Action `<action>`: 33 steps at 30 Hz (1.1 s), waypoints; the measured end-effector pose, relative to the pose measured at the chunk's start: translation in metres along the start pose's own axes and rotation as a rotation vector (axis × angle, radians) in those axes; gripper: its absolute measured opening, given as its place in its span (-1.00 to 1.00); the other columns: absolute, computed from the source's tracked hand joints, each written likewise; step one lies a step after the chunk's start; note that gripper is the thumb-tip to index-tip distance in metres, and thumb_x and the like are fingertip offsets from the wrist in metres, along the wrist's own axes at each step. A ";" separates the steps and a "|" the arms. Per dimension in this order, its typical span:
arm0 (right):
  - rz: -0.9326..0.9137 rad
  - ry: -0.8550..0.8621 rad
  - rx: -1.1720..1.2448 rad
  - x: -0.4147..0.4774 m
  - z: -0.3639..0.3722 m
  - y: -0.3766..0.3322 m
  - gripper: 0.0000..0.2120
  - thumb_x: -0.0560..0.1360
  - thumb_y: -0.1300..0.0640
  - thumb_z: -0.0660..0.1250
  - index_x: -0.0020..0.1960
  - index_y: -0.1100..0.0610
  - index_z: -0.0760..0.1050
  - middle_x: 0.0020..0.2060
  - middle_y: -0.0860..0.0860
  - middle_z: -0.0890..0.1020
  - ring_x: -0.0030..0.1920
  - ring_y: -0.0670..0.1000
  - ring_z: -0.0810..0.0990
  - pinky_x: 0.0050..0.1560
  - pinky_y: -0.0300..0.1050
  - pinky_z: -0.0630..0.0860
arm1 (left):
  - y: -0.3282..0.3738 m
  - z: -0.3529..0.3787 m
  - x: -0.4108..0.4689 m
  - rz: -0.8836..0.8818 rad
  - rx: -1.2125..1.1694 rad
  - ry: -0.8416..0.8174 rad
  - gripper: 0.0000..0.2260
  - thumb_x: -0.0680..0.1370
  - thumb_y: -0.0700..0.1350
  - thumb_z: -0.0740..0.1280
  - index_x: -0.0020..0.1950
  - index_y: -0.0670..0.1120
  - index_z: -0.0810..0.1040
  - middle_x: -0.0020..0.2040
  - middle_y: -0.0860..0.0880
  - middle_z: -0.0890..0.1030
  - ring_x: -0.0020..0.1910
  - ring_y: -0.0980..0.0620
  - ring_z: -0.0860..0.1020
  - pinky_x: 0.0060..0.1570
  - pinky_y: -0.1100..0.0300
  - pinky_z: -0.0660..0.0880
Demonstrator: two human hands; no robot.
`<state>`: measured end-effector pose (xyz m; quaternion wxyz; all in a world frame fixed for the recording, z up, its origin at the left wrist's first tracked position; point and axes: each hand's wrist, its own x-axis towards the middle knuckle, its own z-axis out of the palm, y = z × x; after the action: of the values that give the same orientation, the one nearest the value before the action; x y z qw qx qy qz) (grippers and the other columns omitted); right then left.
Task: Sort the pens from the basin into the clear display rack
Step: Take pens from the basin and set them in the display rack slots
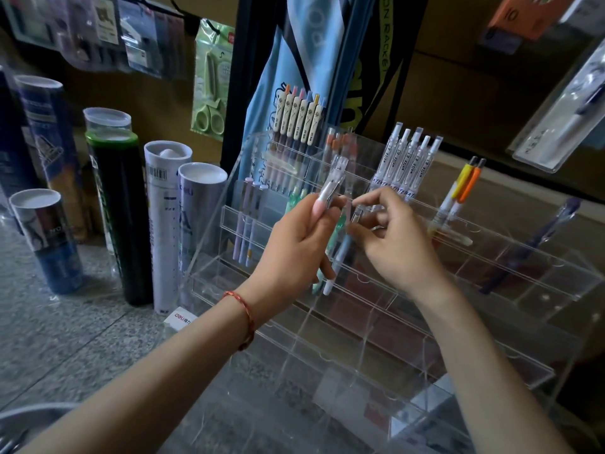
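my left hand grips a bundle of slim, smooth plastic pens, and my right hand pinches one clear barrel among them. the stepped, glossy clear rack stands just behind both hands.

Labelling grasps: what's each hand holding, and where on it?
Left hand grips a small bunch of pens round their middles. Right hand pinches the clear upper end of one pen.

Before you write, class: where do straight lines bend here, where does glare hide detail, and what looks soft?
Head view: tubes lean outward at left. Head view: reflections obscure dividers in the clear display rack. Head view: hanging packets and basin rim are soft; the left hand and right hand, holding pens, are clearest.
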<state>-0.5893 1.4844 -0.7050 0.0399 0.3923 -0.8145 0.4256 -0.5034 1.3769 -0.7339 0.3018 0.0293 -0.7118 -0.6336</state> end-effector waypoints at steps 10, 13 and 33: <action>0.011 -0.042 -0.121 0.004 -0.001 -0.003 -0.79 0.52 0.19 0.32 -0.07 -0.11 0.39 -0.24 0.04 0.61 -0.27 0.04 0.62 -0.34 -0.11 0.55 | 0.003 -0.007 -0.007 0.003 0.009 -0.064 -0.87 0.60 -0.11 0.15 0.01 0.06 0.48 0.07 -0.31 0.55 -0.45 -0.22 0.52 -0.60 0.27 0.40; -0.005 -0.021 -0.079 0.002 -0.002 0.000 -0.78 0.53 0.16 0.31 -0.12 -0.17 0.40 -0.26 0.11 0.63 -0.26 0.18 0.64 -0.19 0.20 0.60 | 0.003 -0.007 -0.007 -0.013 0.029 -0.063 -0.88 0.60 -0.10 0.16 0.04 0.04 0.48 0.04 -0.23 0.58 -0.46 -0.17 0.54 -0.60 0.24 0.41; -0.061 0.023 0.066 -0.002 -0.022 -0.036 -0.86 0.56 0.07 0.22 0.09 -0.06 0.49 -0.10 -0.11 0.61 -0.10 -0.17 0.57 -0.12 -0.35 0.49 | 0.009 -0.001 -0.012 -0.175 -0.246 -0.112 -0.79 0.61 -0.13 0.11 0.07 -0.13 0.52 -0.35 -0.05 0.53 -0.59 0.06 0.29 -0.60 0.34 0.18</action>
<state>-0.5699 1.4896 -0.6682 0.0492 0.4134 -0.7871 0.4551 -0.4900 1.3832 -0.7303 0.2070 0.0187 -0.6394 -0.7403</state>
